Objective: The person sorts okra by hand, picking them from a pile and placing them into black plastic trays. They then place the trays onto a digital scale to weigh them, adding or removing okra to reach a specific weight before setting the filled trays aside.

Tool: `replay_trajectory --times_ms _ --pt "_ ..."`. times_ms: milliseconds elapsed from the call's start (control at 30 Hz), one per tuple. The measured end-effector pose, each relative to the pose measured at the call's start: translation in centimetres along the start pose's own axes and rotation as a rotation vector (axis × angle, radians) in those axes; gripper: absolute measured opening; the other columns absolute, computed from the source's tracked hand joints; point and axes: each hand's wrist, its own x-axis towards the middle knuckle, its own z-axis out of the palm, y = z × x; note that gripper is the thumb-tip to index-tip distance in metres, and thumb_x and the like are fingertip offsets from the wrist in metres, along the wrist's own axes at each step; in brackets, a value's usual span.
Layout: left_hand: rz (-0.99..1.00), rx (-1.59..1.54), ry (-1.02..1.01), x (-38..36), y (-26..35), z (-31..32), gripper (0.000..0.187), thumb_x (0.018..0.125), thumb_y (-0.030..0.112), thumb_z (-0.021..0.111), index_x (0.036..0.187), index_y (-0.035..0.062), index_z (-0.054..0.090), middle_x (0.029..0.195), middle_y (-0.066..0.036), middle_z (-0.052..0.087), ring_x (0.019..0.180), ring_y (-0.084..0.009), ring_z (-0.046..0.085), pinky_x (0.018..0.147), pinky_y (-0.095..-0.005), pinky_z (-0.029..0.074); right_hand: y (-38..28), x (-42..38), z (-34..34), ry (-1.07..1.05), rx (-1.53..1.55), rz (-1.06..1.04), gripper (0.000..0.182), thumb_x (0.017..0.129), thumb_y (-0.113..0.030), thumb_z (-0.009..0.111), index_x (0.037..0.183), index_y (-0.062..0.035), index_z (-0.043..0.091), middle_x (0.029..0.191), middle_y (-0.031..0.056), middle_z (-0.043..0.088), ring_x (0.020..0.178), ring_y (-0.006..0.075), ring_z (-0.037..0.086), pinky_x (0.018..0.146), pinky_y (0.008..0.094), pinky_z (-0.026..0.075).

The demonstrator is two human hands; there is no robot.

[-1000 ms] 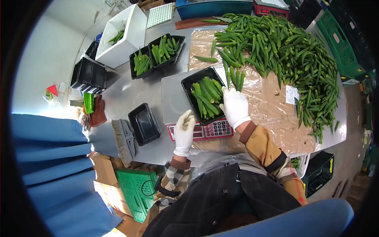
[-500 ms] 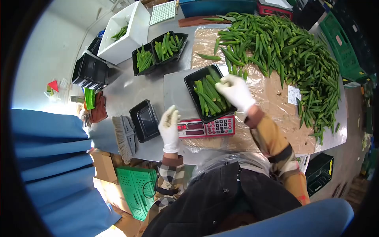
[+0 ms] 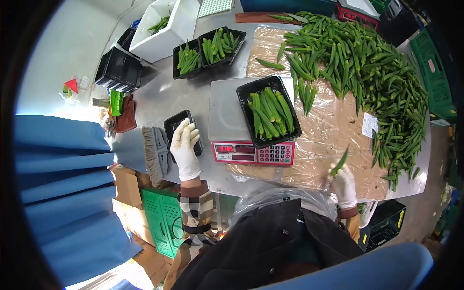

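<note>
My right hand (image 3: 344,188), in a white glove, pinches one green okra pod (image 3: 341,160) by its stem end near the table's front edge. My left hand (image 3: 184,151), gloved too, is held up with loosely bent fingers and nothing in them. It overlaps an empty black tray (image 3: 170,126) lying on the metal table. Between my hands, a black tray (image 3: 245,100) of okra pods (image 3: 271,112) rests at a slant on the scale (image 3: 223,113). Red digits glow on the scale's display (image 3: 226,149).
A large heap of okra (image 3: 367,63) covers the right side of the plastic-wrapped cardboard (image 3: 319,140). Filled trays (image 3: 188,60) stand at the back left, near a white foam box (image 3: 181,31). A brush (image 3: 154,157) lies left; stacked black trays (image 3: 118,70) stand beyond it.
My right hand has gone from the tray on the scale down to the front right, now showing an okra pod in it. My left hand has shifted left to the empty tray. The view has shifted slightly.
</note>
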Motion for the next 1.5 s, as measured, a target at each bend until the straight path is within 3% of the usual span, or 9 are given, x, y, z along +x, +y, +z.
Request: replay_trajectory --times_ms 333,733,933,967,1000,1167,1300,1433,1500 --pt "-0.289 0.273 -0.631 -2.9 -7.8 8.9 0.031 0.095 0.005 0.057 0.124 -0.0056 0.053 0.094 -0.009 0.066 0.069 -0.0162 0.066 0.058 -0.0273 0.059 1.6 3.0 4.8 -0.033 -0.198 0.154 0.042 0.095 -0.002 0.054 0.137 -0.0002 0.049 0.102 0.0058 0.068 0.088 0.0101 0.062 0.078 0.0223 0.049" --pt "-0.223 0.346 -0.657 21.6 -6.6 26.0 0.017 0.091 0.003 0.052 0.105 -0.0013 0.061 0.092 -0.013 0.066 0.074 -0.026 0.066 0.062 -0.0424 0.06 1.2 4.6 2.6 0.115 -0.156 0.142 0.029 0.093 -0.003 0.055 0.122 0.003 0.059 0.099 0.0081 0.068 0.084 0.0131 0.062 0.078 0.0259 0.05" --pt "-0.239 0.459 -0.549 28.8 -11.4 30.0 0.031 0.097 0.007 0.054 0.127 0.0008 0.053 0.102 -0.012 0.066 0.078 -0.0265 0.068 0.068 -0.0392 0.061 0.8 4.8 2.0 0.178 -0.16 0.119 0.031 0.094 -0.004 0.057 0.123 0.0032 0.058 0.099 0.0074 0.067 0.083 0.0127 0.061 0.077 0.0253 0.05" --pt "-0.251 0.492 -0.529 28.4 -10.6 29.6 0.045 0.095 0.006 0.057 0.138 -0.0002 0.046 0.106 -0.011 0.066 0.08 -0.0241 0.069 0.068 -0.0347 0.06 0.6 4.8 2.0 0.191 -0.149 0.119 0.029 0.093 -0.002 0.056 0.121 0.0035 0.059 0.099 0.0075 0.068 0.083 0.0127 0.061 0.078 0.0255 0.05" --pt "-0.274 0.605 -0.551 28.1 -9.7 28.8 0.025 0.094 0.01 0.06 0.118 -0.0008 0.059 0.102 -0.009 0.067 0.08 -0.0198 0.069 0.06 -0.027 0.054 0.4 4.8 2.1 0.203 -0.138 0.117 0.028 0.093 0.0 0.055 0.12 0.0039 0.06 0.099 0.0077 0.068 0.083 0.0128 0.061 0.078 0.0256 0.051" --pt "0.12 0.313 -0.529 20.8 -3.6 18.3 0.033 0.093 0.009 0.064 0.124 -0.0019 0.06 0.103 -0.006 0.067 0.091 -0.0117 0.062 0.08 -0.0244 0.051 0.4 5.3 2.8 0.128 -0.141 0.086 0.037 0.09 0.002 0.055 0.127 0.0034 0.055 0.101 0.009 0.068 0.086 0.0133 0.062 0.081 0.0266 0.051" --pt "0.477 0.626 -0.155 16.6 -4.2 3.8 0.017 0.094 0.007 0.061 0.108 -0.0015 0.066 0.098 -0.008 0.069 0.089 -0.0121 0.061 0.084 -0.0276 0.05 0.1 5.5 4.3 0.019 -0.15 0.121 0.04 0.088 0.005 0.053 0.127 0.0029 0.055 0.106 0.01 0.067 0.091 0.0137 0.063 0.082 0.0266 0.051" --pt "0.458 0.945 0.023 9.9 -10.0 -7.6 0.027 0.099 0.017 0.055 0.116 -0.003 0.064 0.108 -0.018 0.069 0.101 -0.0261 0.065 0.093 -0.0341 0.049 1.1 5.4 4.6 -0.03 -0.261 0.162 0.035 0.091 0.002 0.054 0.126 0.0023 0.057 0.104 0.0089 0.067 0.095 0.0138 0.063 0.083 0.0259 0.05" --pt "0.163 1.0 -0.08 8.1 -14.4 -11.9 0.033 0.099 0.023 0.055 0.114 -0.0052 0.065 0.108 -0.021 0.069 0.107 -0.0275 0.065 0.096 -0.0349 0.047 1.2 4.9 5.8 -0.048 -0.294 0.177 0.03 0.093 -0.001 0.056 0.122 0.0025 0.059 0.103 0.0081 0.068 0.095 0.0134 0.064 0.083 0.0255 0.05"
